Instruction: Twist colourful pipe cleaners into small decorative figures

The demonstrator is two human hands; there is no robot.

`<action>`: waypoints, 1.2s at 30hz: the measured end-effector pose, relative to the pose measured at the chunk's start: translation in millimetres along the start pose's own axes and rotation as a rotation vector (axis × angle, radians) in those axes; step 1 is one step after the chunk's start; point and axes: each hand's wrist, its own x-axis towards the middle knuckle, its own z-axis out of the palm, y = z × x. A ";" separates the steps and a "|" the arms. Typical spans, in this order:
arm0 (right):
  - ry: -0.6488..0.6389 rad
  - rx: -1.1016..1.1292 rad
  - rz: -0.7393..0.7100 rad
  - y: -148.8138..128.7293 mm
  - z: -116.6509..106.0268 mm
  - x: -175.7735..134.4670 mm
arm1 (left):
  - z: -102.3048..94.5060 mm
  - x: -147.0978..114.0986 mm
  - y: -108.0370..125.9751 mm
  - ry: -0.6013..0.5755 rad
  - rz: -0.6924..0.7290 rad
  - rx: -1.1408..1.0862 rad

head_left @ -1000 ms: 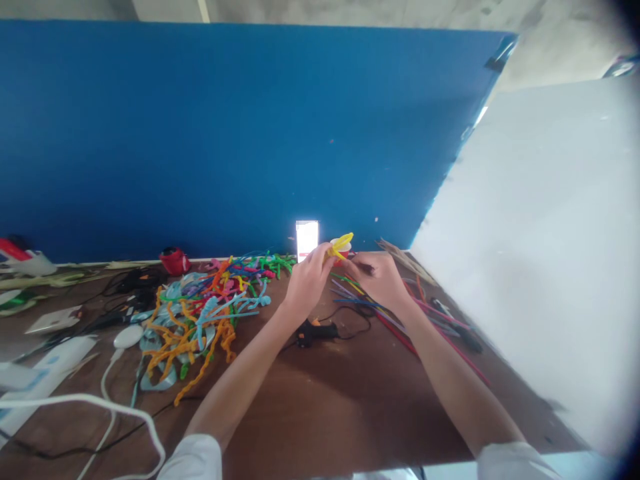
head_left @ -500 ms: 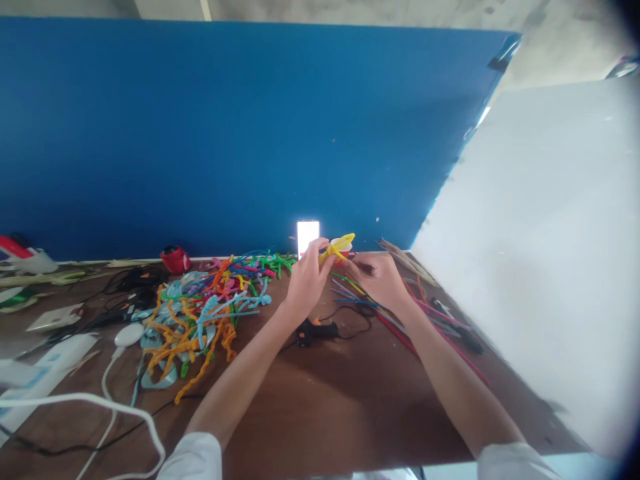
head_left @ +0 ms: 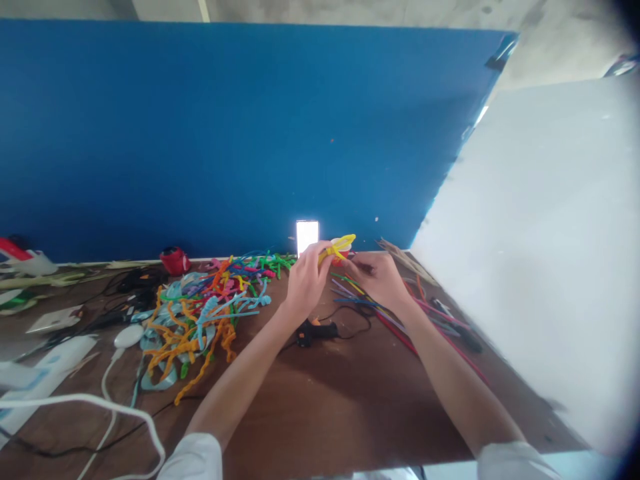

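Observation:
A yellow pipe cleaner [head_left: 344, 243], bent into a loop, is pinched between the thumb and fingers of my left hand [head_left: 306, 277]. Close by on the right, my right hand [head_left: 379, 277] has its fingers pressed together at the pipe cleaner's lower end. The fingertips partly hide that end. Behind the hands stands a red and white cup [head_left: 340, 260], mostly covered. A lit phone [head_left: 307, 237] leans upright against the blue panel. Below the hands lies a black glue gun [head_left: 316, 331] with its cord.
Left of my arms spreads a heap of twisted colourful pipe cleaners [head_left: 200, 320]. Straight pipe cleaners [head_left: 395, 323] lie under my right forearm. A white power strip [head_left: 47, 377] and a white cable [head_left: 145, 417] occupy the left side. A blue panel [head_left: 225, 133] closes off the back.
Both hands stay almost in place, still holding the yellow pipe cleaner. My left fingers have shifted slightly around it.

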 end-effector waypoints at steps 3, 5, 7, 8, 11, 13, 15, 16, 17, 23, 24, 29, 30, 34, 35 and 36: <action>-0.015 0.003 0.005 1.0 -0.2 0.4 | 1.9 -2.0 -0.4 0.041 -0.034 0.001; -0.036 0.017 0.005 1.9 -0.1 0.6 | 2.9 -3.2 1.0 0.056 -0.100 -0.037; -0.060 0.036 0.000 2.0 0.3 0.5 | 2.6 -3.4 4.5 0.058 -0.188 -0.109; -0.069 0.042 -0.004 1.6 0.6 0.3 | 1.8 -2.9 6.8 0.054 -0.237 -0.159; -0.099 0.042 -0.012 -0.1 1.9 -0.8 | -2.3 0.1 14.3 0.020 -0.411 -0.357; -0.123 0.044 -0.007 -0.6 3.1 -1.5 | -5.1 2.9 18.0 -0.008 -0.548 -0.504; -0.144 0.051 -0.001 -0.2 4.0 -1.7 | -6.8 5.9 19.7 -0.030 -0.666 -0.631; -0.150 0.053 0.002 0.2 4.1 -1.6 | -7.1 7.3 19.8 -0.036 -0.708 -0.681; -0.155 0.054 0.007 0.7 4.0 -1.4 | -7.1 8.6 19.6 -0.040 -0.739 -0.720; -0.174 0.094 0.053 3.3 0.0 2.2 | -5.8 13.2 19.1 -0.053 -0.840 -0.856; -0.179 0.105 0.063 4.3 -0.5 2.9 | -5.8 13.3 19.3 -0.062 -0.852 -0.872; -0.196 0.208 0.146 11.5 -2.6 4.8 | -7.4 13.9 13.5 -0.144 -0.864 -0.912; -0.192 0.231 0.164 12.9 -3.5 4.8 | -8.1 14.6 10.7 -0.172 -0.853 -0.929; -0.190 0.366 0.197 18.6 -7.7 4.6 | -15.3 20.8 -1.3 -0.381 -0.750 -0.935; -0.195 0.394 0.205 20.1 -8.4 4.7 | -18.4 22.8 -3.6 -0.438 -0.705 -0.897; -0.204 0.406 0.215 21.5 -9.0 4.8 | -21.9 24.6 -5.3 -0.506 -0.652 -0.857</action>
